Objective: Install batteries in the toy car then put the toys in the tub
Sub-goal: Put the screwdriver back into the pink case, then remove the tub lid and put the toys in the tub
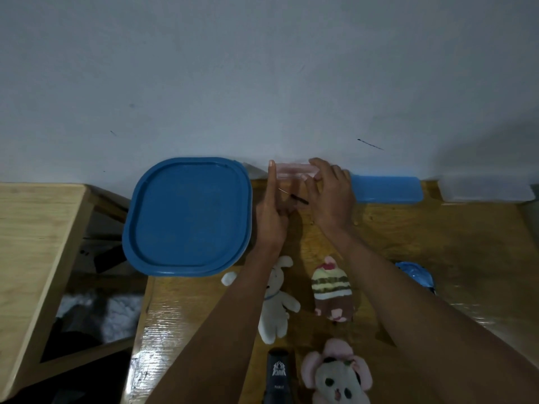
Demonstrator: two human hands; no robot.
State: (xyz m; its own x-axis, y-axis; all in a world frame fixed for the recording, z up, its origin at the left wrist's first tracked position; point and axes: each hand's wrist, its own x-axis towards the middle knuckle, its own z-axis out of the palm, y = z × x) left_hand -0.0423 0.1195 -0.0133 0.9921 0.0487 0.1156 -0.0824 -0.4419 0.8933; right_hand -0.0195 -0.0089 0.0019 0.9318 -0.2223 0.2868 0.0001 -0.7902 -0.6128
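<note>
Both hands at twelve o'clock of wooden table (pixel 437 243), on a pale pink object (pixel 294 170) against wall; toy car not identifiable. Left hand (pixel 272 212) edge-on, fingers straight, together. Right hand (pixel 332 193) curled, pinching thin black tool (pixel 299 198). Blue-lidded tub (pixel 188 217) at nine o'clock; plush toys (pixel 331 288) at six.

Right of the striped plush (pixel 331 290) the surface (pixel 466 243) lies open — blue lid (pixel 186 217) blocks the left, wall (pixel 262 83) closes behind.
</note>
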